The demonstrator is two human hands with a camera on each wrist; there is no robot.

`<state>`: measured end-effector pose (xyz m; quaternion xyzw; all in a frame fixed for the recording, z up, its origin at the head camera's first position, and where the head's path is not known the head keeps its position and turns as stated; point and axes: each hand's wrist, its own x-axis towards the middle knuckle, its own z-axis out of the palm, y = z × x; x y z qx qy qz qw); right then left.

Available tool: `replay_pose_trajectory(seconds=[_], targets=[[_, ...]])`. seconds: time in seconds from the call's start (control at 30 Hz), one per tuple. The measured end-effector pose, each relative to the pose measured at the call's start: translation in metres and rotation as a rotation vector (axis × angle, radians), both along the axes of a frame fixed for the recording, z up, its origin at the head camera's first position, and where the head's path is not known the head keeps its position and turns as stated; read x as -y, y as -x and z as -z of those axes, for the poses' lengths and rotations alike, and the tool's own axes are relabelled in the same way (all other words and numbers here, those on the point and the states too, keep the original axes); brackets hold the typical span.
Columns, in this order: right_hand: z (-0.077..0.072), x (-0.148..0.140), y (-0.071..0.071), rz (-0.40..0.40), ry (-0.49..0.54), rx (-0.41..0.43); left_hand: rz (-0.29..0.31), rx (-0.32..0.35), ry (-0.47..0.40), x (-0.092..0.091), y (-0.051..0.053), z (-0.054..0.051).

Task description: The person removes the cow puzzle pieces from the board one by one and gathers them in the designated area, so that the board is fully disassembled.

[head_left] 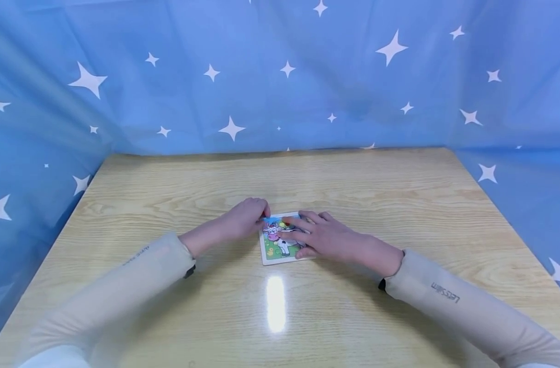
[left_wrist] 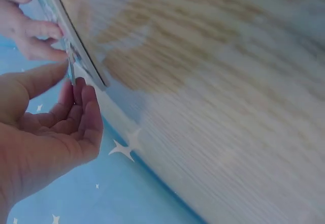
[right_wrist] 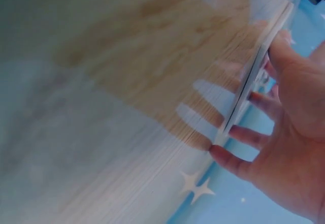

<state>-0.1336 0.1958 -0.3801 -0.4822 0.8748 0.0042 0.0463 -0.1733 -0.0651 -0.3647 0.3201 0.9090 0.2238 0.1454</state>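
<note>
– Where's the cow puzzle [head_left: 284, 249]?
– In its tray [head_left: 280, 260] on the worktop [head_left: 376, 179]. The left hand [head_left: 247, 219] has its grip pinched on a thin piece [left_wrist: 72, 74]; the right hand [head_left: 330, 237] touches, fingers apart.

Pale yellowish wood-grain table [head_left: 399, 194], surface glossy, grain running sideways. Flat, squarish, white-bordered puzzle board with colourful cow picture [head_left: 282, 247] lies directly on it. Bright white oblong glare [head_left: 276, 304] nearside of board.
</note>
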Motion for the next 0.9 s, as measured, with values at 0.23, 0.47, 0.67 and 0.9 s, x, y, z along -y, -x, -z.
replay_pose_trajectory(seconds=[0.23,0.47,0.67,0.9], targets=[[0.001,-0.001,-0.002,0.008,0.011,0.004,-0.066,0.084,-0.121,0.006,0.004,-0.003],[0.002,0.000,0.000,0.007,0.017,0.008,-0.113,0.084,-0.173,0.016,0.004,-0.008],[0.002,0.001,0.001,0.009,0.014,0.019,-0.128,0.074,-0.198,0.029,0.002,-0.012],[0.002,0.001,0.000,0.009,0.025,0.030,-0.141,0.049,-0.228,0.044,-0.001,-0.012]])
